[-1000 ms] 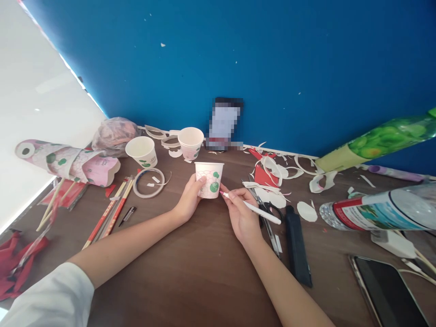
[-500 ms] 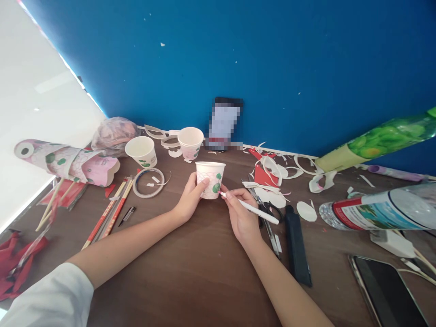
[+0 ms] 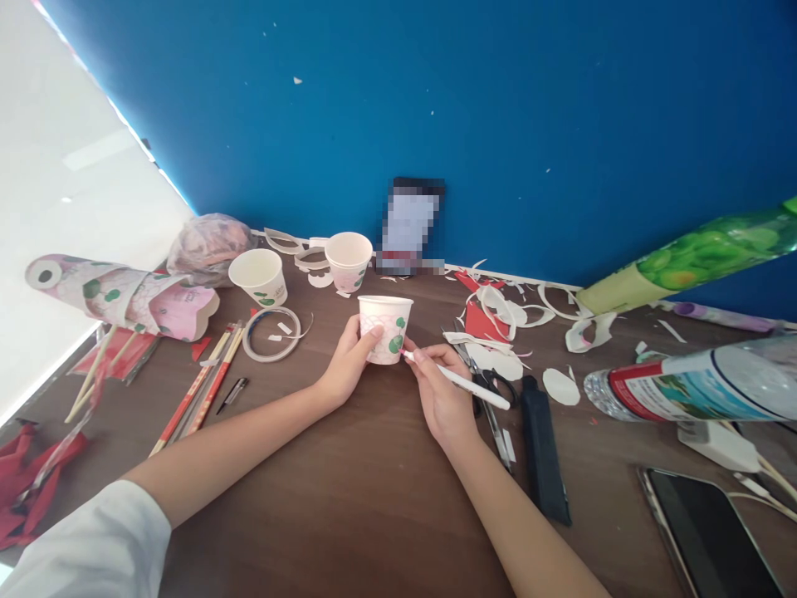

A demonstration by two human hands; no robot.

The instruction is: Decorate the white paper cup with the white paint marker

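Note:
A white paper cup with a pink pattern and green leaves is held upright just above the brown table. My left hand grips it from the left, thumb across its front. In my right hand is a white marker, pinched near its pink tip. That tip meets the cup's lower right side, beside the green leaves. Some right-hand fingers are hidden behind the cup and marker. Behind stand another paper cup and a stack of paper cups.
A cup-built fish shape, chopsticks and a tape roll lie left. To the right are paper scraps, scissors, a dark case, bottles and a phone. Another phone leans on the blue wall.

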